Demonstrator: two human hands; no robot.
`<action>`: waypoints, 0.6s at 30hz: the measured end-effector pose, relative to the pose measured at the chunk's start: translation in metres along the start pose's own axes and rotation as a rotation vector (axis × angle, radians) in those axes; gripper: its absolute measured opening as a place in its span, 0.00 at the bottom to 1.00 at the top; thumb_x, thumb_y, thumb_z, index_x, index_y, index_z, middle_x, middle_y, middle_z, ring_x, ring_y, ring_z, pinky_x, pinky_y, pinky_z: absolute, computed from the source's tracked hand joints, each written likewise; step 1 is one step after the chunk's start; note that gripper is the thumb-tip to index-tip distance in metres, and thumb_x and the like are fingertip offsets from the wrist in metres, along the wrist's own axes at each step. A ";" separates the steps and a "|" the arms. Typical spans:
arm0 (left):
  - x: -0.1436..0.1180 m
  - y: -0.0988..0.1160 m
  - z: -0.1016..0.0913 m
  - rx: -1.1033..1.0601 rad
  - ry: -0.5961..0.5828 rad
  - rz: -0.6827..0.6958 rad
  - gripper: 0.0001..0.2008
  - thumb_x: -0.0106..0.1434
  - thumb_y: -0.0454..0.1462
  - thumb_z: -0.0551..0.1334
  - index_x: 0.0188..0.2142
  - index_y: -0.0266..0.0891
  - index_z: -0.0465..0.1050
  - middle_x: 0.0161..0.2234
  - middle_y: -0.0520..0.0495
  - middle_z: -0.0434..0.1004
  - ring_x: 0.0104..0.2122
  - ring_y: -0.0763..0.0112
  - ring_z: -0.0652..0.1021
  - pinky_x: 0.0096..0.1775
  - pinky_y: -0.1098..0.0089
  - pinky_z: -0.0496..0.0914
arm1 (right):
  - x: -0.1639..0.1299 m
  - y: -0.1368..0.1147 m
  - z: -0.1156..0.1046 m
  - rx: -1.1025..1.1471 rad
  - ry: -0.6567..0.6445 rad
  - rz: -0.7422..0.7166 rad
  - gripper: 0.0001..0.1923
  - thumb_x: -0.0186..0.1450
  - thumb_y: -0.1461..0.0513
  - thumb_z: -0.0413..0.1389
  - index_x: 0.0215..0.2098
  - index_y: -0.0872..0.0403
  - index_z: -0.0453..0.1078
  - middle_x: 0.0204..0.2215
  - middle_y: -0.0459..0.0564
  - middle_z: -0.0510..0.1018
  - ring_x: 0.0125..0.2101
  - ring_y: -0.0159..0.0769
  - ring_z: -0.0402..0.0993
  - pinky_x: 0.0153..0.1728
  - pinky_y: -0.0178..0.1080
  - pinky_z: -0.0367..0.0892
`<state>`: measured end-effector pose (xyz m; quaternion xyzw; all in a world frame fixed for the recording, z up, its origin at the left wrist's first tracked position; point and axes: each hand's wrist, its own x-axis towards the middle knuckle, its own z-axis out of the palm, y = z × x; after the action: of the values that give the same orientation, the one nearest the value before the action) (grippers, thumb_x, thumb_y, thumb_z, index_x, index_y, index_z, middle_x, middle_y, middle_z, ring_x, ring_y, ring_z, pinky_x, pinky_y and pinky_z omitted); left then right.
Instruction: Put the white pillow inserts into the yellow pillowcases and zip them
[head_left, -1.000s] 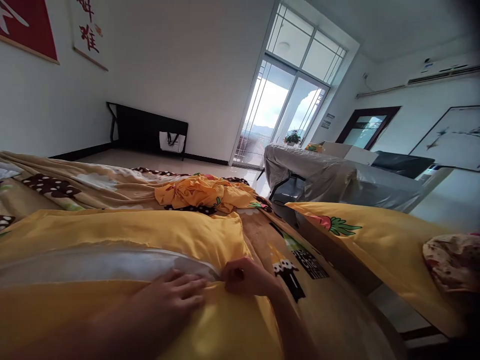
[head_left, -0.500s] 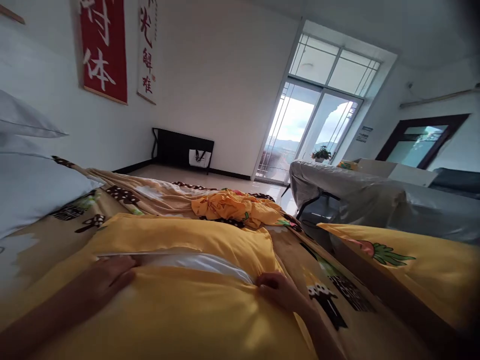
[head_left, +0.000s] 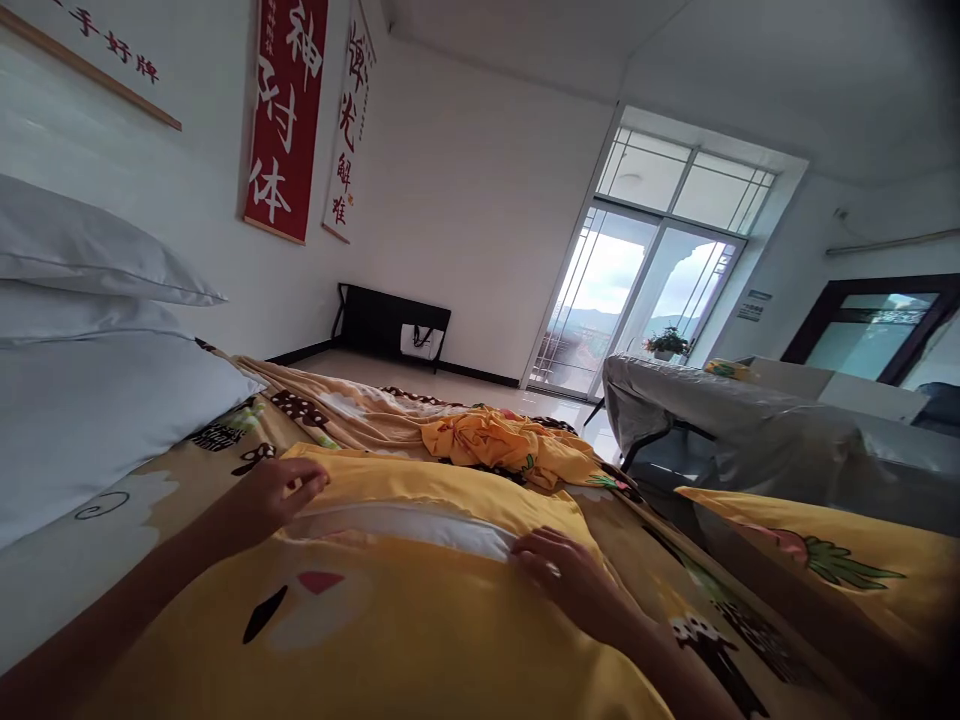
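A yellow pillowcase (head_left: 420,640) with a white pillow (head_left: 420,525) inside lies in front of me, its long opening running across and showing a strip of white. Over the left end of that opening is my left hand (head_left: 274,495), its thumb and fingers apart and no cloth visible between them. At the opening's right end, my right hand (head_left: 562,570) has its fingertips together on the pillowcase edge. A pink and black print shows on the case's near side.
White pillows (head_left: 97,400) are stacked at the left. Crumpled orange cloth (head_left: 510,445) lies on the patterned bed sheet (head_left: 630,560) beyond. Another yellow pillow (head_left: 840,550) is at the right, near a plastic-covered table (head_left: 720,400). A black folded frame (head_left: 390,325) leans against the wall.
My left hand has let go of the opening's edge and lifted away from it. The right hand stays at the right end. The view has shifted up and left.
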<state>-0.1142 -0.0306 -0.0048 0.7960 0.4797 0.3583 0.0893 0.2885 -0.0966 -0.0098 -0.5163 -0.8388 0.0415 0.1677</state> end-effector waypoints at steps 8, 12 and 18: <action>0.003 -0.057 0.043 -0.136 0.066 -0.208 0.19 0.58 0.48 0.49 0.23 0.38 0.69 0.22 0.49 0.72 0.25 0.68 0.71 0.30 0.70 0.62 | 0.067 -0.053 0.026 -0.320 -0.500 -0.007 0.34 0.65 0.43 0.39 0.34 0.58 0.76 0.31 0.60 0.79 0.30 0.43 0.74 0.29 0.39 0.62; -0.015 -0.078 0.045 -0.282 0.242 -0.351 0.20 0.57 0.51 0.52 0.27 0.37 0.71 0.25 0.48 0.73 0.28 0.66 0.73 0.32 0.70 0.64 | 0.097 -0.081 -0.003 -0.499 -0.585 0.053 0.22 0.57 0.48 0.56 0.32 0.60 0.78 0.28 0.61 0.79 0.26 0.43 0.74 0.23 0.37 0.60; -0.019 -0.076 0.036 -0.349 0.259 -0.358 0.16 0.54 0.47 0.53 0.28 0.37 0.71 0.23 0.50 0.70 0.25 0.69 0.70 0.30 0.71 0.63 | 0.155 -0.161 0.005 -0.378 -0.509 -0.409 0.13 0.58 0.69 0.50 0.35 0.56 0.76 0.33 0.53 0.80 0.31 0.36 0.74 0.26 0.33 0.59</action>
<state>-0.1493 0.0003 -0.0770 0.6188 0.5510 0.5128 0.2248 0.0860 -0.0338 0.0620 -0.3333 -0.9322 -0.0217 -0.1395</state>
